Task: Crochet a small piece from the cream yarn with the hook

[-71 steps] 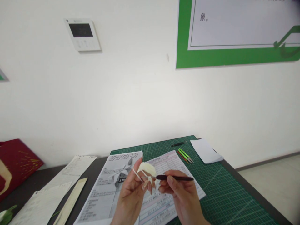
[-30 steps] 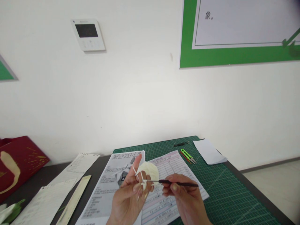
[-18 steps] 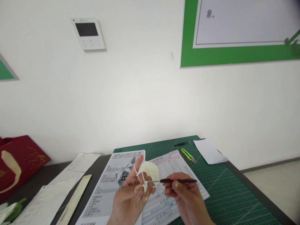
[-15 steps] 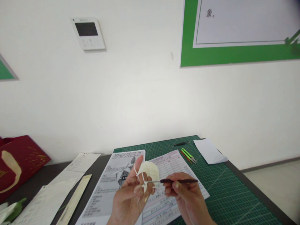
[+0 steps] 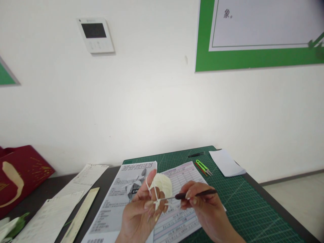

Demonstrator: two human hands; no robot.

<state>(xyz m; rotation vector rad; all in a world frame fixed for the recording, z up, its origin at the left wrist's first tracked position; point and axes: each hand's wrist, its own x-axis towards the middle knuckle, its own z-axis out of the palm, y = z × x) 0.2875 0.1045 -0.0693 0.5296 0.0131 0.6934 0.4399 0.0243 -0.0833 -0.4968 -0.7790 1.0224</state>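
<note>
- Left hand, lower centre: thumb and fingers pinched on white yarn piece, forefinger raised, probably to tension the strand.
- Right hand, right of it: closed pen-style round dark-handled hook, likely for tip control.
- Counts: one hook, one yarn ball behind left fingers, one green snips.

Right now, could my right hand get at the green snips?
Probably yes: the green snips lie uncovered on the cutting mat beyond your right hand, though it holds a dark-handled hook.

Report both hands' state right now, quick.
Left hand: closed on white yarn work, index finger raised.
Right hand: closed on the dark-handled hook.
</note>
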